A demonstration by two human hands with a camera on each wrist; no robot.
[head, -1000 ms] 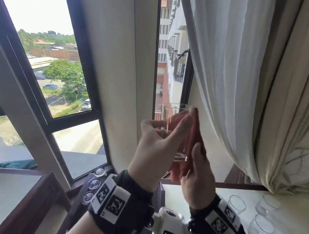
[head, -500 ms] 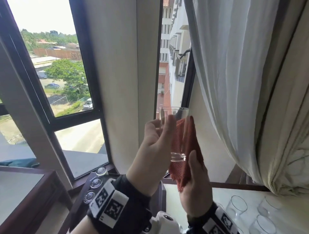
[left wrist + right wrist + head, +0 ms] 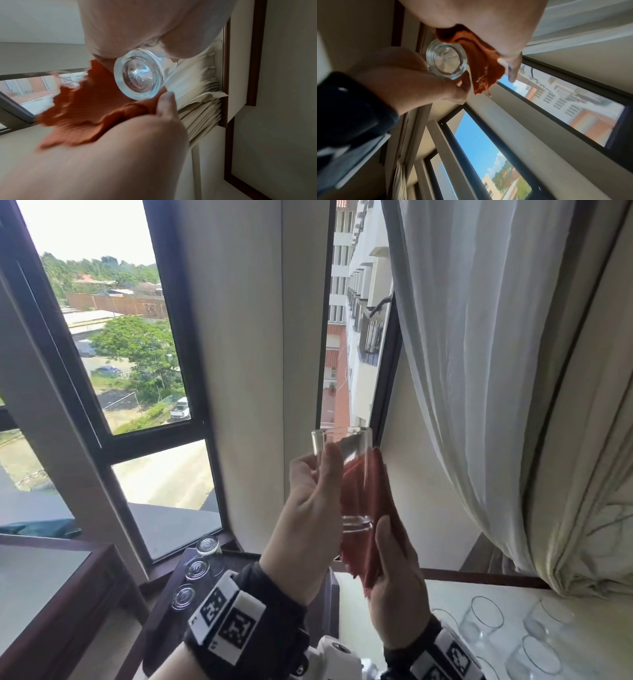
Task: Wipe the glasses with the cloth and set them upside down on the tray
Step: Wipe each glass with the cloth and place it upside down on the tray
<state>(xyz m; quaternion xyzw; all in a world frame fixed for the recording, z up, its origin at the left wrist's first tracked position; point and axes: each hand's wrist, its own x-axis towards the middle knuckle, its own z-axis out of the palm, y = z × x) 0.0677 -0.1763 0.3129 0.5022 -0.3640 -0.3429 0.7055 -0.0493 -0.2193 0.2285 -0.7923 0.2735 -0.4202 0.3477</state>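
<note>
My left hand (image 3: pixel 317 474) grips a clear glass (image 3: pixel 354 474) upright, raised in front of the window. My right hand (image 3: pixel 390 553) holds a red cloth (image 3: pixel 371 508) against the glass's right side and back, thumb near the base. The rim stands clear above the cloth. In the left wrist view the thick glass base (image 3: pixel 139 75) faces the camera, with the cloth (image 3: pixel 82 108) under it. In the right wrist view the cloth (image 3: pixel 481 60) lies beside the glass (image 3: pixel 447 60). A dark tray (image 3: pixel 171 583) at lower left carries three glasses upside down (image 3: pixel 197 568).
Several clear glasses (image 3: pixel 486 618) stand upright on a white tabletop (image 3: pixel 445 594) at lower right. A white curtain (image 3: pixel 479 371) hangs close on the right. Window panes and a cream wall pillar (image 3: pixel 246 371) are straight ahead. A glass-topped wooden table (image 3: pixel 51 577) is at lower left.
The cloth has slid down from the rim toward the glass's lower half. My left fingers have shifted their grip, and the rim now shows bare.
</note>
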